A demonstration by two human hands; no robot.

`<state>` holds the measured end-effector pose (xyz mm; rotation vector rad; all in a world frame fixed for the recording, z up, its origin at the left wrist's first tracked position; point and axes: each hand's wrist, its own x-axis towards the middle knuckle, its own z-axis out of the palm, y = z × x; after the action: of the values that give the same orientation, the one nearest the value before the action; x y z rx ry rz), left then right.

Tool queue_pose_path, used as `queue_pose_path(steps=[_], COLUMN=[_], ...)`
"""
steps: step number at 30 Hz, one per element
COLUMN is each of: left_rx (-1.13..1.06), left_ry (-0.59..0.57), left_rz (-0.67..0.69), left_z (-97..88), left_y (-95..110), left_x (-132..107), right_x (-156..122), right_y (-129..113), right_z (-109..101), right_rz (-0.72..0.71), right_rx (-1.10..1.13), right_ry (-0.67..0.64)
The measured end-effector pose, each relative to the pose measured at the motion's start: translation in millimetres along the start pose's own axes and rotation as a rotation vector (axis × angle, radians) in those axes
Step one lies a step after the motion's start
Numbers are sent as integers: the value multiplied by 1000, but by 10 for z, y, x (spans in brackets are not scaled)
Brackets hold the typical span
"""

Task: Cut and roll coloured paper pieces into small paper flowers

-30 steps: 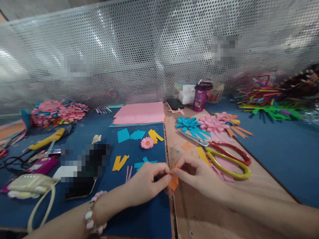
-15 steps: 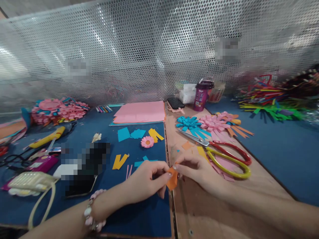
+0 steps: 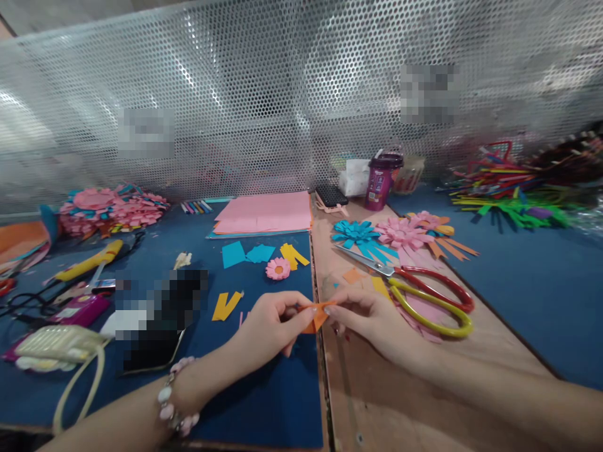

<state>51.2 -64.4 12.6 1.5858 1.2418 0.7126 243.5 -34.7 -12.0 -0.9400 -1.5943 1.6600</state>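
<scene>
Between my two hands is a small folded piece of orange paper (image 3: pixel 316 319). My left hand (image 3: pixel 276 320), with a beaded bracelet (image 3: pixel 168 402) on its wrist, pinches the paper's left side between thumb and fingers. Its right corner is pinched by my right hand (image 3: pixel 365 311). Beyond my hands lie a pink paper flower (image 3: pixel 277 269), blue paper pieces (image 3: pixel 234 253) and yellow strips (image 3: pixel 294 256). Scissors (image 3: pixel 431 289) with one red and one yellow handle rest to the right of my right hand, partly over pink paper.
Blue (image 3: pixel 355 232) and pink paper flowers (image 3: pixel 405 231) lie past the scissors. Pink sheets (image 3: pixel 266 210) are stacked at the back, near a purple cup (image 3: pixel 378 182). A dark phone (image 3: pixel 157 345), a yellow-handled tool (image 3: pixel 92 260) and a pile of pink flowers (image 3: pixel 110 210) are at left.
The orange paper has been turned and raised slightly, its top edge now stretched level between both hands. My left hand has shifted a little up and to the left.
</scene>
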Motion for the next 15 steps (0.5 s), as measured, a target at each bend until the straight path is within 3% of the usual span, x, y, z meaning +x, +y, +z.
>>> queue_pose_path(steps=[12, 15], left_rx=[-48, -40], left_ry=[12, 12], left_rz=[8, 16], left_z=[4, 15], left_y=[26, 24], left_x=[-6, -5], right_x=[25, -21], right_y=[55, 48], right_z=[-13, 28], right_rz=[-23, -51], right_rx=[53, -108], right_ry=[-10, -2])
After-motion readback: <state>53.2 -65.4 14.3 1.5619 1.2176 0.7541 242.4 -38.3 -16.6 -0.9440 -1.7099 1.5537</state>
